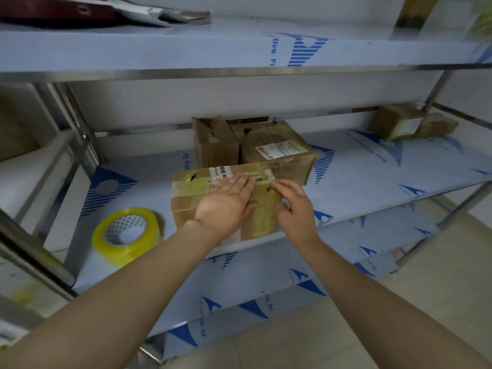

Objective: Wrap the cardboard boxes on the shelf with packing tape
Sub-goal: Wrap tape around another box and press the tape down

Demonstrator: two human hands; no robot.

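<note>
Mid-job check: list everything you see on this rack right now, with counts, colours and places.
front cardboard box: one, brown, partly taped, middle shelf front
tape roll: one, yellowish, flat, left of that box
rear boxes: two, brown, directly behind it
far boxes: apparently two, brown, back right
red item: one, dark red, top shelf left
grey bag: one, grey, beside it
shelf rack: one, steel, blue-printed white film
left hand: one, flat on that box
right hand: one, fingers curved over its right end
</note>
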